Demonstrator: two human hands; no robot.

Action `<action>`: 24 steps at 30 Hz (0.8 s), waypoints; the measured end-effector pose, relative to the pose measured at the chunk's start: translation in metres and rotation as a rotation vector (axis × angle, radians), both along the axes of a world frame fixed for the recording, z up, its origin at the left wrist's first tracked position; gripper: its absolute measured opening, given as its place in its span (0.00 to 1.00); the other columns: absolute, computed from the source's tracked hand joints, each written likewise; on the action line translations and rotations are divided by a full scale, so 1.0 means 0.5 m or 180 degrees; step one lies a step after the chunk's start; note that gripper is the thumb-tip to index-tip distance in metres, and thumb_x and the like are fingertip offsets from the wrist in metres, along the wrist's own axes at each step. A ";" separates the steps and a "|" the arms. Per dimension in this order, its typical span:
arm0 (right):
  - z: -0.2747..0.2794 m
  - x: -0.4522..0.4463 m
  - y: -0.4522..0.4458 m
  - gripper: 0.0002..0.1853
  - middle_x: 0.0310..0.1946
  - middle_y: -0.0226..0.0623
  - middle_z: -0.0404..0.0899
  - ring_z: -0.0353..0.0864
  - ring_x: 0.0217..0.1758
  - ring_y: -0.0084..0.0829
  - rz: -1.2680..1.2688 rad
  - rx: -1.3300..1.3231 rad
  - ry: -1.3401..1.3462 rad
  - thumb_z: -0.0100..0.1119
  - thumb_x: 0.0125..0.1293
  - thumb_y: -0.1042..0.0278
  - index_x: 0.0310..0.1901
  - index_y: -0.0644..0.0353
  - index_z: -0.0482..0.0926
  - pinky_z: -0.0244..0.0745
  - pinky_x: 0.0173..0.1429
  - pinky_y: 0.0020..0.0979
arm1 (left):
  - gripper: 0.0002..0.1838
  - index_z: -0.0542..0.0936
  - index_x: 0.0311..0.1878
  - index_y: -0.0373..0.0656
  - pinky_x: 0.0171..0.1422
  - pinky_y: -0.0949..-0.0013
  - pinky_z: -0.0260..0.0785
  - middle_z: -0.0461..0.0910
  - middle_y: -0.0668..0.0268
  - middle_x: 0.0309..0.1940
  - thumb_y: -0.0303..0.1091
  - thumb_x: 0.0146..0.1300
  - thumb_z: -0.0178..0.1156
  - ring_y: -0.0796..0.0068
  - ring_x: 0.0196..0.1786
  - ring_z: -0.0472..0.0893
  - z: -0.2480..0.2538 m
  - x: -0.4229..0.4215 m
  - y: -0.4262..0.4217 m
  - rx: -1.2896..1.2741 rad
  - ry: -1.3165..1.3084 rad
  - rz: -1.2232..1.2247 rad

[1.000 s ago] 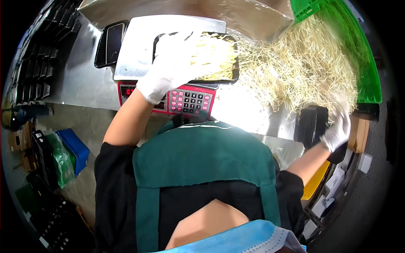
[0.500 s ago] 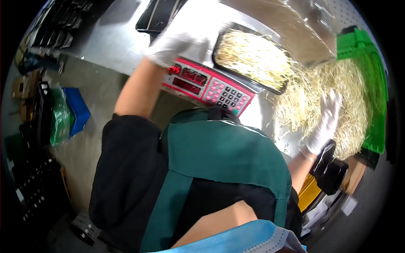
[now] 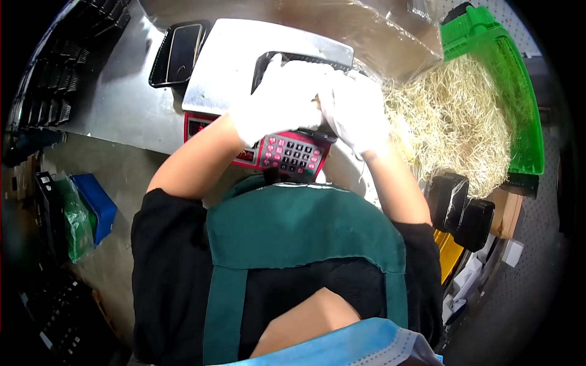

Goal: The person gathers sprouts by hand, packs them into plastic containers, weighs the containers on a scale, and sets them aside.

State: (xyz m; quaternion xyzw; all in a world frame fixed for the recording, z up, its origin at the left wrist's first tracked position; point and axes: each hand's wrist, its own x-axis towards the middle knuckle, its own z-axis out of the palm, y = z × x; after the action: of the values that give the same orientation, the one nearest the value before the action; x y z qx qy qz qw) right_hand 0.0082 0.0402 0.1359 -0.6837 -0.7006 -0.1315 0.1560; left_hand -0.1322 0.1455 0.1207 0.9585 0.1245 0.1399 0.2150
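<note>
Both my hands wear white gloves and meet over a black plastic tray [image 3: 261, 66] on the scale's metal plate [image 3: 229, 55]. My left hand [image 3: 278, 100] lies across the tray's left part, thumb apart from the fingers. On the right part rests my right hand [image 3: 360, 113], its fingers close to the left ones. Glare blurs the fingers' outlines, and the hands hide most of what the tray holds. Below them shows the red scale's keypad [image 3: 290, 154]. A heap of pale bean sprouts [image 3: 452, 116] spreads just right of my right hand.
A green crate [image 3: 534, 122] lies tipped behind the sprouts. Clear plastic film [image 3: 372, 36] covers the back. A phone [image 3: 184, 47] sits in another black tray [image 3: 160, 67]. Stacked black trays [image 3: 58, 79] stand far left; black containers [image 3: 473, 222] are near my right elbow. A blue bin [image 3: 97, 207] stands below left.
My right hand has left the sprout heap and come left onto the tray. My left hand has moved from the scale's left part onto the tray. The view has shifted.
</note>
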 end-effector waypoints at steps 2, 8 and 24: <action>0.063 0.006 -0.014 0.16 0.42 0.47 0.83 0.82 0.45 0.43 -0.0036 0.0142 0.0824 0.60 0.66 0.61 0.50 0.62 0.81 0.76 0.52 0.36 | 0.35 0.73 0.63 0.41 0.72 0.34 0.46 0.74 0.55 0.61 0.55 0.57 0.62 0.55 0.65 0.71 -0.002 -0.054 0.009 0.0098 -0.0157 -0.0017; 0.032 0.057 0.125 0.20 0.53 0.47 0.80 0.78 0.58 0.39 -0.0081 -0.0692 0.0441 0.57 0.65 0.61 0.56 0.60 0.78 0.72 0.60 0.30 | 0.41 0.75 0.62 0.42 0.67 0.55 0.58 0.76 0.57 0.56 0.53 0.45 0.72 0.57 0.59 0.74 0.025 -0.154 0.044 0.0562 -0.0044 0.0462; 0.032 0.441 0.343 0.18 0.38 0.44 0.84 0.82 0.45 0.44 -0.1640 -0.0356 0.3871 0.56 0.66 0.54 0.49 0.59 0.81 0.74 0.51 0.40 | 0.50 0.71 0.65 0.44 0.73 0.40 0.43 0.75 0.57 0.58 0.66 0.41 0.69 0.54 0.60 0.74 0.072 -0.005 0.044 0.0010 0.0259 0.0459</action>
State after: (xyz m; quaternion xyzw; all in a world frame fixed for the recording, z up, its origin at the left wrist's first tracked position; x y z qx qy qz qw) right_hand 0.2285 0.2115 0.1517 -0.7889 -0.3076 0.2814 0.4515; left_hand -0.1348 0.1674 0.1569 0.9522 0.2017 0.1162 0.1976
